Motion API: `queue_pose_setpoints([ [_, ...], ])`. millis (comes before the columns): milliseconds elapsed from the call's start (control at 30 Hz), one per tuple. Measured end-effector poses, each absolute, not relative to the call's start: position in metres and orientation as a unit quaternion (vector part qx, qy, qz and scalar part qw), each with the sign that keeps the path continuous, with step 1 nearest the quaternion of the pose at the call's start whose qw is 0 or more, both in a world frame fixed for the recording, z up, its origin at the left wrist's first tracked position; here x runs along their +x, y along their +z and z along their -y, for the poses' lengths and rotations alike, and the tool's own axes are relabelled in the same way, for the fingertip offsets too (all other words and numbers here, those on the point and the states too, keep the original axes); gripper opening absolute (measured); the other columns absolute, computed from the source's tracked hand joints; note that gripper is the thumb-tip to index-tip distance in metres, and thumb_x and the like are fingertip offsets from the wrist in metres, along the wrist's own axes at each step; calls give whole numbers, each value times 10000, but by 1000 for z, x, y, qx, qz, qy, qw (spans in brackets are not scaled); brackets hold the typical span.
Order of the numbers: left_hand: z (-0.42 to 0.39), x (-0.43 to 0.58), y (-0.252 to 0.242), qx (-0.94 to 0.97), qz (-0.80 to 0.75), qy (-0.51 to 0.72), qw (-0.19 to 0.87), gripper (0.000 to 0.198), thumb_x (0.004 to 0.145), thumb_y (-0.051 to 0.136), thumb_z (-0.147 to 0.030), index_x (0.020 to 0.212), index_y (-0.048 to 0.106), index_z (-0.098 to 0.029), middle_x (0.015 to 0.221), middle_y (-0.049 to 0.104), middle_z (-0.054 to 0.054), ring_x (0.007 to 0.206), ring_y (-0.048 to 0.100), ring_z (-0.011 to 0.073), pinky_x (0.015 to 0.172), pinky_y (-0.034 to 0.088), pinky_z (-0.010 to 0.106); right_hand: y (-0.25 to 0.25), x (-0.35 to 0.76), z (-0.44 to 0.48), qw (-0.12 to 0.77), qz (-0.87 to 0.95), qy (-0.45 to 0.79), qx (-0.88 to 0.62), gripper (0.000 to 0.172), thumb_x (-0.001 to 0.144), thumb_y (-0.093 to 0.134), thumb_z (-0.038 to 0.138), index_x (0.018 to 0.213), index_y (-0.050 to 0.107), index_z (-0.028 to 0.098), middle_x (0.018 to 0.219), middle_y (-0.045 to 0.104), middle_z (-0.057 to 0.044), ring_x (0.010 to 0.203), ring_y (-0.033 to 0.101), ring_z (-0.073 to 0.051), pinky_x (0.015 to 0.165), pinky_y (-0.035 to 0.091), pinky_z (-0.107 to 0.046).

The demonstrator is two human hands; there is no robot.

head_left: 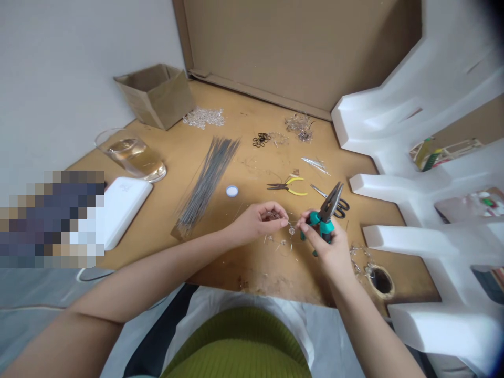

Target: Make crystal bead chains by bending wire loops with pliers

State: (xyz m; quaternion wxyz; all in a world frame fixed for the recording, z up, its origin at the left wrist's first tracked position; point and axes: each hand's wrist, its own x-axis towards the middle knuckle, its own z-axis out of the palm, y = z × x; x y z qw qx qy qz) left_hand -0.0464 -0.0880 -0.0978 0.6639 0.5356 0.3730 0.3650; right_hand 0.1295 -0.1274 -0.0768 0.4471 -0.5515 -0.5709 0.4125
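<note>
Right hand (328,242) gripping teal-handled pliers (328,210), fingertips pinching clear bead (292,229); left hand (258,220) closed on fine wire just left of bead, above near edge of wooden table (220,157).

Teal-handled pliers (326,212) upright, tips up; clear bead on wire (291,229) just beside.

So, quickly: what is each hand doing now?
Left hand: closed, pinching a small wire piece.
Right hand: closed around teal pliers.
</note>
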Motion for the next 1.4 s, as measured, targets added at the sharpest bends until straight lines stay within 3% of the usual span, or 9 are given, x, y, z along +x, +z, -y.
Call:
queue_pose_setpoints([
  [433,86,-46,-107,530,-365,380,665,230,730,647,-323,851,566,-146,709,564,-20,575,496,63,540,387,190,-85,132,133,507,538,403,-540,138,785,649,253,911,596,232,801,629,11,751,597,-134,736,466,-283],
  [700,93,-46,-99,601,-365,378,602,197,820,535,-334,777,545,-142,641,493,-42,529,403,52,513,351,178,-90,132,134,457,574,415,-538,160,783,641,274,932,612,223,819,643,-7,756,610,-150,758,488,-308],
  [1033,92,-42,-105,598,-389,360,602,99,709,574,-206,771,527,-144,596,476,-53,522,398,55,506,312,177,-88,121,140,473,647,237,-549,134,779,613,207,911,625,225,826,678,-11,763,634,-160,735,502,-300],
  [1400,94,-42,-104,604,-347,346,629,93,681,552,-205,744,525,-141,614,490,-37,557,423,67,546,336,191,-98,111,143,511,614,291,-527,158,801,603,221,956,577,220,872,649,-34,820,622,-165,798,496,-337],
])
